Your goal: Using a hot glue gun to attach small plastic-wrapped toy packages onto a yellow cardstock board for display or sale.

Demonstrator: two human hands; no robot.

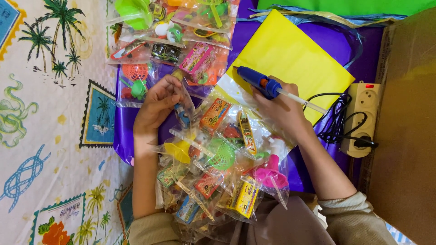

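Note:
My right hand (281, 111) grips a blue glue gun (260, 81) with a white glue stick poking out of its back; the nozzle points up-left over the edge of a yellow paper sheet (290, 54). My left hand (156, 106) pinches the top of a small clear plastic bag (184, 113) with a little toy inside. Below both hands, on my lap, lies a pile of clear bags of small colourful toys (218, 168).
More toy bags (172, 36) are lined up at the top on a purple sheet (359, 50). A beige power strip (365, 118) with a black cord sits right, beside a brown cardboard piece (408, 136). A patterned palm-tree cloth (50, 122) covers the left.

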